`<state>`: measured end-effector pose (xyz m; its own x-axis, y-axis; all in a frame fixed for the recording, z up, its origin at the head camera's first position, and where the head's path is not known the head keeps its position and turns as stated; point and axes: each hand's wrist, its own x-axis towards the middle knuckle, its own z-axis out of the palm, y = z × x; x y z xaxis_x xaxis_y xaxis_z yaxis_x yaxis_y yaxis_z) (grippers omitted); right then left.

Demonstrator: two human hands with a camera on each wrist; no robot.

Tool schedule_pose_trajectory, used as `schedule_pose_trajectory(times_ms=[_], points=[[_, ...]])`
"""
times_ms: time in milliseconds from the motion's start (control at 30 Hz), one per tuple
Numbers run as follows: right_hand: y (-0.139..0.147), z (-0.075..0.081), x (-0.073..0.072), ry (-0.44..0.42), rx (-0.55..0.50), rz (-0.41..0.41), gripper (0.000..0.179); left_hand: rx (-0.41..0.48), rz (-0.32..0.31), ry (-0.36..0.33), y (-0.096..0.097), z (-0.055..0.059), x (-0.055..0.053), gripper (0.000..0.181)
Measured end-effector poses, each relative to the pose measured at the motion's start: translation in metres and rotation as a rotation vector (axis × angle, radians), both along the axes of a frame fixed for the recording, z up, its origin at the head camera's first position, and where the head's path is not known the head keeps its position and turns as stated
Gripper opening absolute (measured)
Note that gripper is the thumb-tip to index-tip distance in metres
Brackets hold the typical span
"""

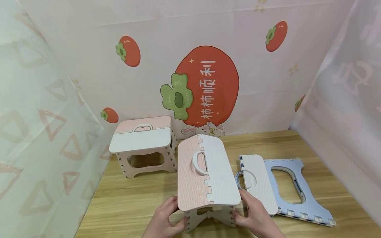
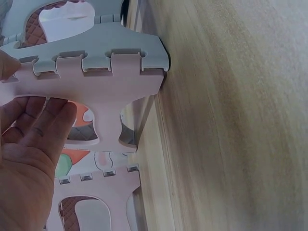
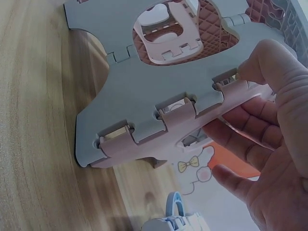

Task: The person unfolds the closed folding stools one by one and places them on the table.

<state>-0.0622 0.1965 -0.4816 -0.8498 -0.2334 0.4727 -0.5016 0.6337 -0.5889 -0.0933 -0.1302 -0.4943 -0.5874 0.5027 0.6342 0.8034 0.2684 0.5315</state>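
Observation:
A pink-and-white folding step stool stands in front of me, slightly turned, with its top flat and its legs unfolded. My left hand grips the left side of its leg frame; in the left wrist view the thumb is on the hinged edge and the fingers reach to the cutout in the pink side panel. My right hand holds the opposite side. There, the right wrist view has the thumb on the hinged edge and the fingers along the pink panel.
Another pink-and-white stool stands unfolded at the back left. To the right, a blue-and-white folding stool lies collapsed on the wooden table, close to my right hand. Printed cloth covers the back and both sides.

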Motion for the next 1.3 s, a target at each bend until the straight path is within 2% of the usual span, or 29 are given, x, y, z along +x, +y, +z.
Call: schedule_pose_trajectory(times_ms=[133,367,567,667,833,933,1033,1233,1300], points=[[0.001,0.001,0.000,-0.019,-0.010,0.009,0.063,-0.003,-0.003,0.027,0.000,-0.001,-0.002,0.062],[0.003,0.002,-0.001,-0.056,-0.033,0.049,0.066,-0.001,-0.004,0.024,-0.001,-0.003,-0.002,0.060],[0.005,0.002,-0.001,-0.021,-0.027,0.087,0.068,0.003,-0.012,0.040,-0.003,-0.001,-0.003,0.053],[0.007,0.002,-0.001,-0.015,-0.020,0.103,0.067,-0.012,-0.024,0.024,-0.005,0.000,-0.003,0.050],[0.010,0.005,-0.001,-0.042,-0.008,0.107,0.065,-0.052,-0.028,-0.064,-0.011,0.004,0.001,0.053],[0.012,0.009,0.001,-0.047,-0.032,0.129,0.060,-0.061,-0.015,-0.080,-0.016,0.007,0.002,0.053],[0.016,0.014,0.002,-0.026,-0.074,0.137,0.055,-0.044,-0.009,-0.060,-0.022,0.012,0.002,0.053],[0.024,0.023,0.002,0.026,-0.080,0.057,0.056,-0.025,0.028,-0.022,-0.031,0.028,-0.001,0.062],[0.025,0.028,0.001,0.009,-0.082,0.048,0.058,-0.023,0.056,0.012,-0.033,0.036,-0.002,0.065]])
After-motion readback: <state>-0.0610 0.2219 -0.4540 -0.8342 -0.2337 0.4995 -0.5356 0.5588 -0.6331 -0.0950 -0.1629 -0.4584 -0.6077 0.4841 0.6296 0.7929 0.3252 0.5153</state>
